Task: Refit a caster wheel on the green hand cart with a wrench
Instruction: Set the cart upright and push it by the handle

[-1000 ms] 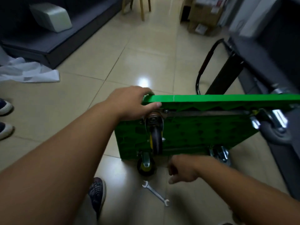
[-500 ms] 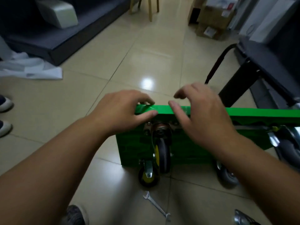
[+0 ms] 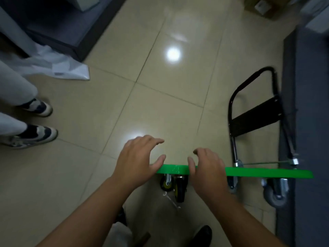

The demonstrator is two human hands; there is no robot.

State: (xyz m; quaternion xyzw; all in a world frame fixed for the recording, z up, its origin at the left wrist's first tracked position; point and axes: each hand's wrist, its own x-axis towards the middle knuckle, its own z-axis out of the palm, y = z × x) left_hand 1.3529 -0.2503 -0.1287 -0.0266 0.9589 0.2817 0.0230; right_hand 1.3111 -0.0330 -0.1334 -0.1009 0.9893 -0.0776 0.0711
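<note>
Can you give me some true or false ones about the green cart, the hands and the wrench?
1. The wrench lies on the floor. True.
2. The right hand holds the wrench. False: it holds nothing, and its thumb rests on the green cart.
3. The left hand is at the cart's top edge too. True.
4. The cart's handle is red. False: it is black.
5. Someone else's shoes stand on the floor off to the left. True.
</note>
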